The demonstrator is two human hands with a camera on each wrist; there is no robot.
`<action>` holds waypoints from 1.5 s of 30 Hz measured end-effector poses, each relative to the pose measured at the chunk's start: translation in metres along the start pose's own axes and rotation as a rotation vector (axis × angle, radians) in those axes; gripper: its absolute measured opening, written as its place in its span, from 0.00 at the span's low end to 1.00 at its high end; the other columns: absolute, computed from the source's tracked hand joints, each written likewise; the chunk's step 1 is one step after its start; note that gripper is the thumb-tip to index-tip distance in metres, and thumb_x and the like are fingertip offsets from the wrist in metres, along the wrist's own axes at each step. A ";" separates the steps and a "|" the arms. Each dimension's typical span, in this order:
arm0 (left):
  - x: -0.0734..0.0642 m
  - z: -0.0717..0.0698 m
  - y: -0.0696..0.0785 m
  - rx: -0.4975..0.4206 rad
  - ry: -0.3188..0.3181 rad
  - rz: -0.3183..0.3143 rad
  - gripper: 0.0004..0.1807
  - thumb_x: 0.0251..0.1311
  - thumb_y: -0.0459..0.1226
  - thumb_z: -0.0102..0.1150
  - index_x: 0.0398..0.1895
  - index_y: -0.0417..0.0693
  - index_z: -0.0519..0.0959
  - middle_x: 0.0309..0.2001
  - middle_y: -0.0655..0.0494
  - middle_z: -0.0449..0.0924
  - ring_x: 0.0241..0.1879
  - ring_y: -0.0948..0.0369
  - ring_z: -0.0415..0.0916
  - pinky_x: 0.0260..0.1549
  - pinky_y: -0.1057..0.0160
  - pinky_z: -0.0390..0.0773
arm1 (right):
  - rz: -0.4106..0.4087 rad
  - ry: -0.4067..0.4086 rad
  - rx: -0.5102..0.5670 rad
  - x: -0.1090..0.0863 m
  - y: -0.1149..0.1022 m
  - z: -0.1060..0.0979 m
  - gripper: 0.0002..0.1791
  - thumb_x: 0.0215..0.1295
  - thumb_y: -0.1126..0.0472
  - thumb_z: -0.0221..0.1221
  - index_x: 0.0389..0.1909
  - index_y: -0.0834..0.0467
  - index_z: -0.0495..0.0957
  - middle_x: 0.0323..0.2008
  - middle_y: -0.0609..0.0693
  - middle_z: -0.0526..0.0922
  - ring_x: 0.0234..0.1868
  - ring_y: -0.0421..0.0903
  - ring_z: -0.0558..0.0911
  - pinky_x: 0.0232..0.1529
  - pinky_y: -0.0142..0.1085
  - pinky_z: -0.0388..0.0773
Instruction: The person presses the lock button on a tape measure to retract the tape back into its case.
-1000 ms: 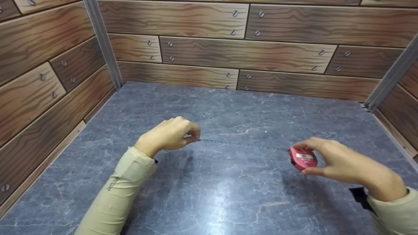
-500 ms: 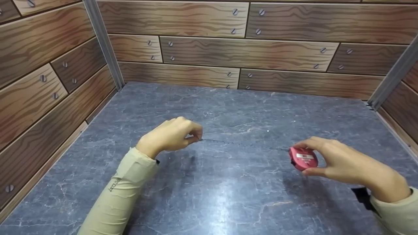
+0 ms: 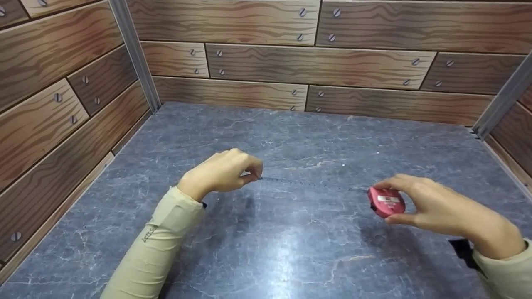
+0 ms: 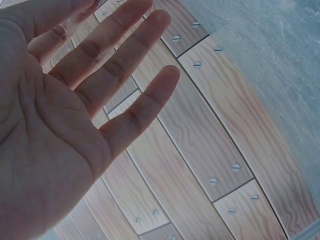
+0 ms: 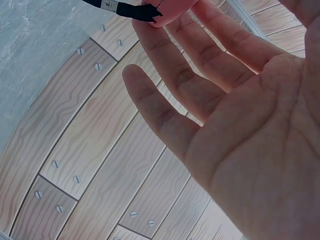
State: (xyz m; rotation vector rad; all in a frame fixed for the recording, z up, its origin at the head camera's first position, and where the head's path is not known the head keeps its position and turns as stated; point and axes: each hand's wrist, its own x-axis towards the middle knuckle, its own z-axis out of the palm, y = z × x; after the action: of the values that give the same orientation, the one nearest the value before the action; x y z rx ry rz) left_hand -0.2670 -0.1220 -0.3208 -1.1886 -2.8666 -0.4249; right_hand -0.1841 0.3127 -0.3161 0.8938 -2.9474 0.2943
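A red tape measure (image 3: 386,201) hangs above the table, held between the thumb and fingers of my right hand (image 3: 444,207). Its thin blade (image 3: 307,183) runs out to the left, in the air across the gap between my hands. My left hand (image 3: 220,172) pinches the blade's free end between thumb and index finger. In the right wrist view, part of the red case (image 5: 175,11) shows at the top edge, beside its black trim. The left wrist view shows the left palm (image 4: 50,135), with the pinched tip out of sight.
Below both hands lies a blue-grey, marble-patterned table (image 3: 291,141). Wood-plank-patterned panels (image 3: 257,62) stand at the back and on both sides, joined by grey corner posts (image 3: 139,58). Glare shows on the table's near part.
The gap between my hands has narrowed slightly, and the exposed blade looks a little shorter. The head view has shifted slightly. Both grips look the same.
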 end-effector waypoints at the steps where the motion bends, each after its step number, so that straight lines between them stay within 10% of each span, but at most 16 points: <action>1: 0.000 0.000 0.000 0.002 0.001 0.001 0.07 0.72 0.34 0.64 0.38 0.56 0.87 0.38 0.61 0.89 0.36 0.61 0.81 0.40 0.51 0.85 | 0.002 -0.003 0.001 0.000 0.000 0.000 0.36 0.56 0.50 0.80 0.65 0.55 0.82 0.57 0.49 0.88 0.56 0.51 0.87 0.53 0.49 0.86; 29: 0.005 0.003 0.009 0.003 -0.021 0.055 0.07 0.72 0.34 0.63 0.38 0.56 0.87 0.37 0.62 0.88 0.36 0.63 0.80 0.39 0.53 0.85 | -0.030 0.007 0.003 0.000 -0.006 0.002 0.35 0.56 0.49 0.80 0.65 0.55 0.82 0.60 0.52 0.88 0.60 0.57 0.87 0.59 0.58 0.84; 45: 0.004 0.006 0.013 -0.014 -0.031 0.049 0.06 0.73 0.35 0.63 0.39 0.55 0.86 0.38 0.62 0.89 0.33 0.64 0.78 0.37 0.55 0.82 | -0.082 0.044 -0.015 0.002 -0.010 0.002 0.34 0.57 0.46 0.79 0.64 0.51 0.83 0.53 0.39 0.86 0.50 0.38 0.85 0.49 0.41 0.86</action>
State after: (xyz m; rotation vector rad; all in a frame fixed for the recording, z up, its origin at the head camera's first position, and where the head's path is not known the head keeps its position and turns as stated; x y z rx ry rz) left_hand -0.2605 -0.1094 -0.3226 -1.2755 -2.8587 -0.4303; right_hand -0.1800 0.3035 -0.3167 0.9895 -2.8604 0.2833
